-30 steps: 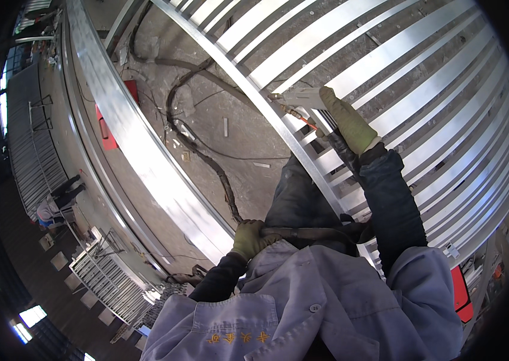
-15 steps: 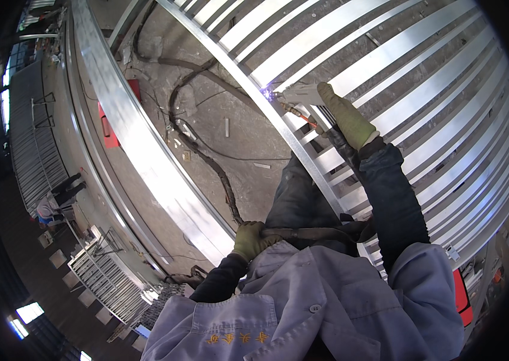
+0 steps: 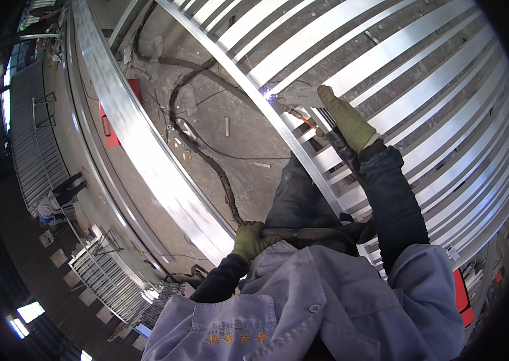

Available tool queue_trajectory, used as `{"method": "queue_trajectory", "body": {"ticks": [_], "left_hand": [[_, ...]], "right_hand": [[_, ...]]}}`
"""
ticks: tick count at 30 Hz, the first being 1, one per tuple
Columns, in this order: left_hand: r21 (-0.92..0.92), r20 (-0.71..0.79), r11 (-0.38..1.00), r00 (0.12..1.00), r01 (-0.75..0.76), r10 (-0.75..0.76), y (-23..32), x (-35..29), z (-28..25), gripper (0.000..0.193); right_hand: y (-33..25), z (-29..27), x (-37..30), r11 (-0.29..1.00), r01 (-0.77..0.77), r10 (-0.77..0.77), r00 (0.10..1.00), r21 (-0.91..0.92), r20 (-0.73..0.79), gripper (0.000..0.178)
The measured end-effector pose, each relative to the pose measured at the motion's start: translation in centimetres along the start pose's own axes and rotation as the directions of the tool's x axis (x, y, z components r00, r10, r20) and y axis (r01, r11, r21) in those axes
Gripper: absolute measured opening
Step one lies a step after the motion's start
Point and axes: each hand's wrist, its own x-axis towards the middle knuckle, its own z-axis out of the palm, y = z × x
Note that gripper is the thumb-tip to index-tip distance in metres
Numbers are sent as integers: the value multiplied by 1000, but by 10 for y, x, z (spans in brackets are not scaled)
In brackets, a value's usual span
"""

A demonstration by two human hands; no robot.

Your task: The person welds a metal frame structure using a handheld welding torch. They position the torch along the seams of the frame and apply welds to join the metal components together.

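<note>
In my gloved right hand (image 3: 349,120) is a pale, boxy welding gun (image 3: 303,98), pointed left. A bright bluish-white weld spark (image 3: 269,95) glows at its nozzle, on the edge rail of a silver slatted metal panel (image 3: 303,149). The glove covers most of the gun's grip, and a dark hose runs back from it under my forearm. My left hand (image 3: 251,239), also gloved, is closed around a thick dark cable (image 3: 223,177) near my waist. That cable snakes away over the floor and continues as a dark band across my lap.
A long shiny metal beam (image 3: 146,138) lies left of the cable, beside a red object (image 3: 109,125). Small metal offcuts (image 3: 227,127) are scattered on the concrete. Farther left, a person (image 3: 56,204) bends near more slatted panels (image 3: 101,280).
The glow at the nozzle looks smaller, and the nozzle has shifted very slightly along the rail toward me. My left hand stays in place on the cable.
</note>
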Motion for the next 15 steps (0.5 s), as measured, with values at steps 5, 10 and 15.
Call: {"method": "queue_trajectory", "body": {"ticks": [5,10,15], "left_hand": [[-33,68,999,997,34,-32,5,-1,-6,78],[-11,65,1000,998,21,-21,7,0,-7,78],[15,-26,999,999,-42,43,1,-2,3,75]], "right_hand": [[7,-1,2,998,-11,10,1000,57,8,110],[10,-6,0,997,-51,49,998,59,31,109],[9,-2,-17,995,7,-9,1000,95,15,107]]}}
